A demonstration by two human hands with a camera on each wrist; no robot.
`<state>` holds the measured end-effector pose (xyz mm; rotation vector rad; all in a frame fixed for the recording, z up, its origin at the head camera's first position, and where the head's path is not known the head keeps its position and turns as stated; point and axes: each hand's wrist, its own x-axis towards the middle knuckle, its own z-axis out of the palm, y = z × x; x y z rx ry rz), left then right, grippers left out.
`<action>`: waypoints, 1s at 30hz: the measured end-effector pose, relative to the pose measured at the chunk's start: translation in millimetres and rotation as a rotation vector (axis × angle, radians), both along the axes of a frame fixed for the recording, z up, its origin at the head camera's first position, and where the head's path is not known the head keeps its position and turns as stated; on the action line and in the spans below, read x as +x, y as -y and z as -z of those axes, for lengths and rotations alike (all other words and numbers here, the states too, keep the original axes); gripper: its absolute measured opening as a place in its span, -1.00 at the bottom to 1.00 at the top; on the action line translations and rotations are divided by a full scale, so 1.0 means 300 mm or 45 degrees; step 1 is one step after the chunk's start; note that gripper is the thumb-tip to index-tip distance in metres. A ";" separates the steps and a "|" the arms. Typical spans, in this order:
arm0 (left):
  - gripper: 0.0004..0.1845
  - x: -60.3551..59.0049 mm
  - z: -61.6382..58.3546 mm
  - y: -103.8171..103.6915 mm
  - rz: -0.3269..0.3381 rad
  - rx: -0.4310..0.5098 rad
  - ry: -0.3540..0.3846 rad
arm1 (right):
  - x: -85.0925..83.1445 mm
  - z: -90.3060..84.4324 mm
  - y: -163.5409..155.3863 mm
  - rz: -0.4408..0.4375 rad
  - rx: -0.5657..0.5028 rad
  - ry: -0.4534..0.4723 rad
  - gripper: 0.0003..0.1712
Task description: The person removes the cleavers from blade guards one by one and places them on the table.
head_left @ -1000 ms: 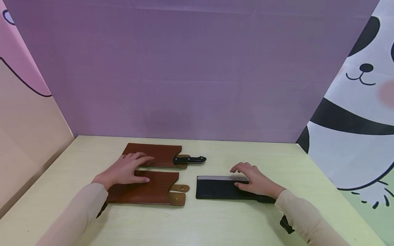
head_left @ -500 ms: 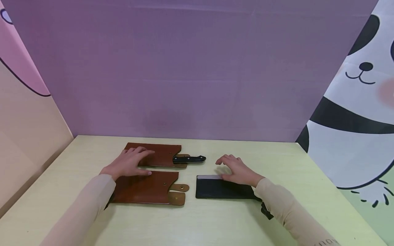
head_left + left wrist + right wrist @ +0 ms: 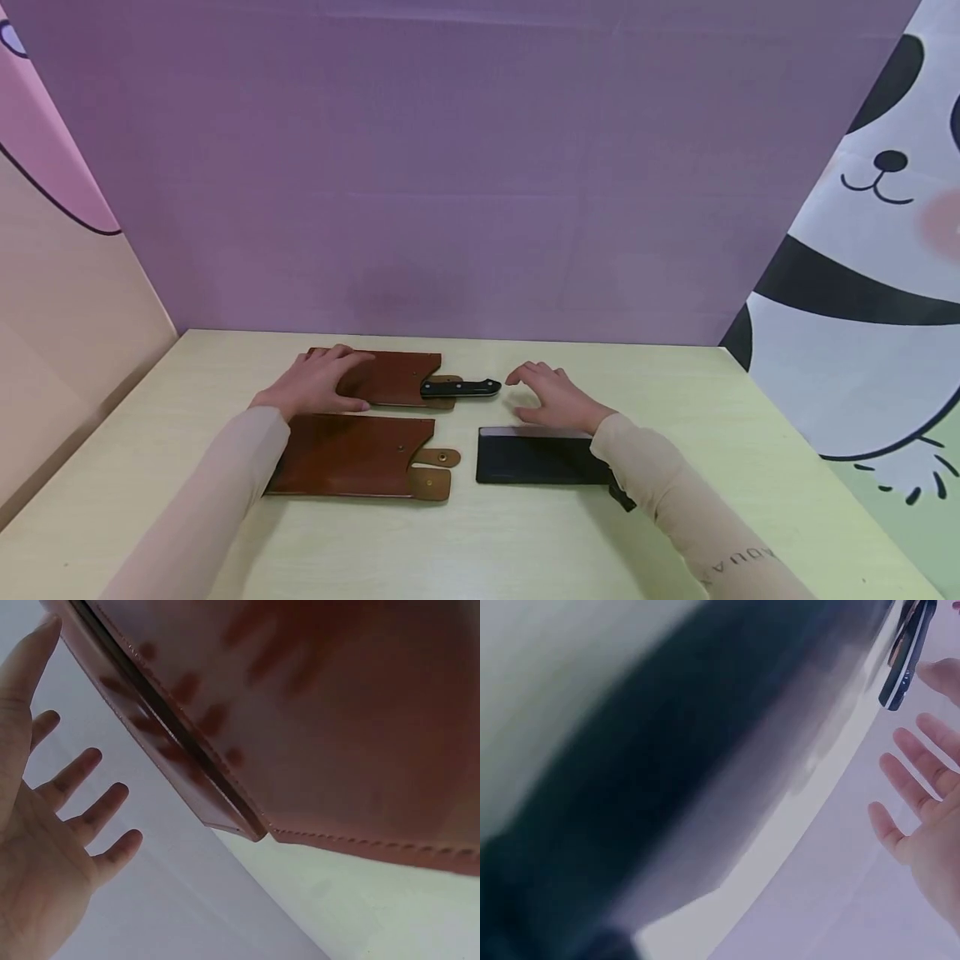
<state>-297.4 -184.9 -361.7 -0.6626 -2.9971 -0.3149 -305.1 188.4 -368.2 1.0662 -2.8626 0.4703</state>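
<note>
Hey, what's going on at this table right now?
A person works at a table with knife sheaths. The left hand rests open on the far brown sheath, which holds a black-handled knife. The right hand, open, hovers near that handle. A second brown sheath and a black cleaver lie nearer.

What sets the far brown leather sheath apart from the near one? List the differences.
The far brown leather sheath has a black riveted knife handle sticking out of its right end; the near brown leather sheath shows no handle. The near sheath's snap straps lie open. The left hand is over the far sheath and not the near one. Both are flat, brown and stitched, lying on the pale table.
</note>
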 end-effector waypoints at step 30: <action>-0.01 -0.062 0.028 -0.034 -0.040 0.094 0.126 | -0.101 -0.022 0.155 0.064 0.158 0.092 -0.52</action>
